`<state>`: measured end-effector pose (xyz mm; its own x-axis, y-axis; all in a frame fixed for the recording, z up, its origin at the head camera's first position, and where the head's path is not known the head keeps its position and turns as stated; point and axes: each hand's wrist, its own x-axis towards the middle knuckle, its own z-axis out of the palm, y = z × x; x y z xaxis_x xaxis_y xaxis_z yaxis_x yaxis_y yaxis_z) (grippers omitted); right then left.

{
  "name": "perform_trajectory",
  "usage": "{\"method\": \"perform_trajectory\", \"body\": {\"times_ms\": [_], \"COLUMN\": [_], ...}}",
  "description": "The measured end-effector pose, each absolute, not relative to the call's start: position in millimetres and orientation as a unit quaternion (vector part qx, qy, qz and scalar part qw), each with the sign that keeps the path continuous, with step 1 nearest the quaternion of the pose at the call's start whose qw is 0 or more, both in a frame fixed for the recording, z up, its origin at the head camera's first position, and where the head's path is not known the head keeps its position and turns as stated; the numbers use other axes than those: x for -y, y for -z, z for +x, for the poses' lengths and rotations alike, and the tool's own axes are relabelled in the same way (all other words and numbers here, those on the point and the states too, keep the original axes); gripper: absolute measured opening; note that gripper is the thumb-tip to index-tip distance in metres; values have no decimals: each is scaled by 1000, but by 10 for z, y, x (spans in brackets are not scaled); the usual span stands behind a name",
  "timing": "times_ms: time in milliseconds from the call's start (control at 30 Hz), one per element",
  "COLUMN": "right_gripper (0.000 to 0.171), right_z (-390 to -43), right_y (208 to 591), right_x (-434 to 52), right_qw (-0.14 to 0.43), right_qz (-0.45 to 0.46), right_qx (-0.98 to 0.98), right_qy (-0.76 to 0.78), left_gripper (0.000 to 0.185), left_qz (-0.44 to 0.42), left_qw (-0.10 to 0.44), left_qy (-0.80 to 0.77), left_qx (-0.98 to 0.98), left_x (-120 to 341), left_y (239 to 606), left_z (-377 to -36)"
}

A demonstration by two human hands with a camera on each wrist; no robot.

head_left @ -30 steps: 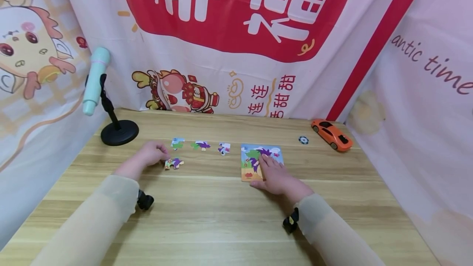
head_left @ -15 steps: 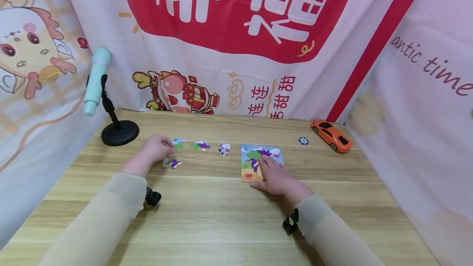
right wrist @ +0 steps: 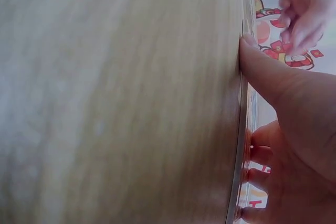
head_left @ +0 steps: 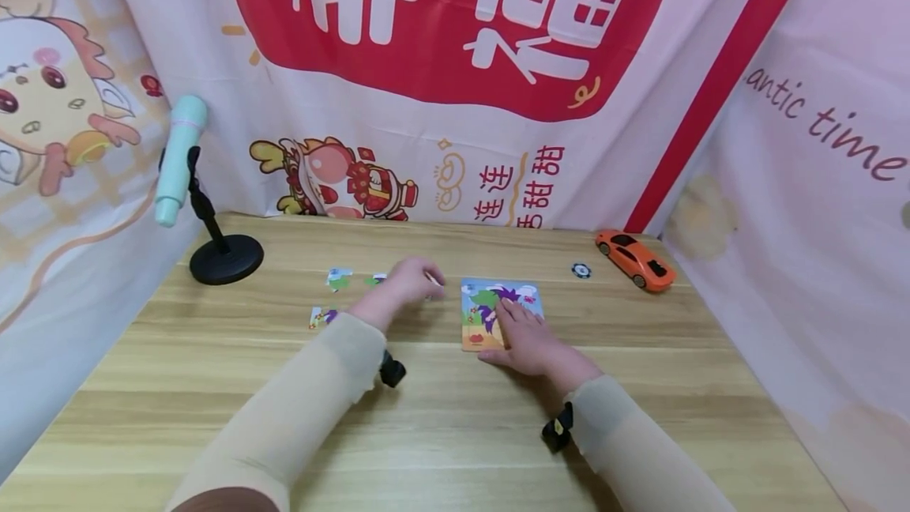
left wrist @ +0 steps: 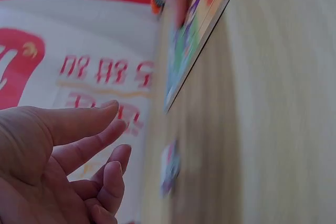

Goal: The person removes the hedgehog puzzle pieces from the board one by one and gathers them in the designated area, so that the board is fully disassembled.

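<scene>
My right hand [head_left: 526,338] rests with extended fingers on a square picture puzzle board [head_left: 489,297], the thumb at its near edge. The right wrist view shows the thumb [right wrist: 257,64] against the board's rim. My left hand [head_left: 408,281] hovers over the table just left of the board. In the left wrist view its fingers [left wrist: 113,182] are loosely bent with nothing between them, and a blurred puzzle piece [left wrist: 169,166] lies a little way from the fingertips. Two pieces, one with blue and green [head_left: 339,279] and one with purple [head_left: 323,316], lie farther left. A green piece [head_left: 374,280] is partly hidden behind the left hand.
A mint-green microphone [head_left: 181,156] on a black stand [head_left: 226,259] stands at the back left. Toward the back right are a small round blue-and-white disc [head_left: 581,270] and an orange toy car [head_left: 635,261]. Printed cloth [head_left: 455,85] hangs behind the wooden table [head_left: 441,433].
My left hand has left the lower left piece, passed by the upper left one, and moved right to near the board. The lower left piece shifted slightly left. My right hand stays on the board.
</scene>
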<state>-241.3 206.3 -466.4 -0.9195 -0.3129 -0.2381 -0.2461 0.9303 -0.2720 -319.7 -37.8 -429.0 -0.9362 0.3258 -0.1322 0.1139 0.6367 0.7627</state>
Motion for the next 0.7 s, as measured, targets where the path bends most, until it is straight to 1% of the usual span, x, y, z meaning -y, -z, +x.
{"method": "perform_trajectory", "body": {"times_ms": [133, 267, 333, 500, 700], "right_gripper": [101, 101, 101, 101, 97], "right_z": [-2426, -2446, -2449, -2460, -2455], "right_y": [4683, 4718, 4728, 4770, 4761], "right_x": [-2070, -2079, -2074, -2085, -2116], "right_qw": [140, 136, 133, 122, 118], "right_qz": [-145, -149, -153, -164, -167], "right_qx": [-972, -972, -971, -969, -966], "right_qy": [122, 123, 127, 140, 156], "left_gripper": [28, 30, 28, 19, 15], "left_qz": [153, 157, 154, 138, 132], "left_qw": [152, 176, 179, 178, 162], "left_qy": [-398, -367, -353, -343, -350], "left_qx": [-892, -900, -905, -912, -913], "left_x": [5, -277, -376, -524, -583], "left_y": [4444, 4535, 4553, 4573, 4586], "left_z": [-3155, -3096, -3060, -2973, -2925]}}
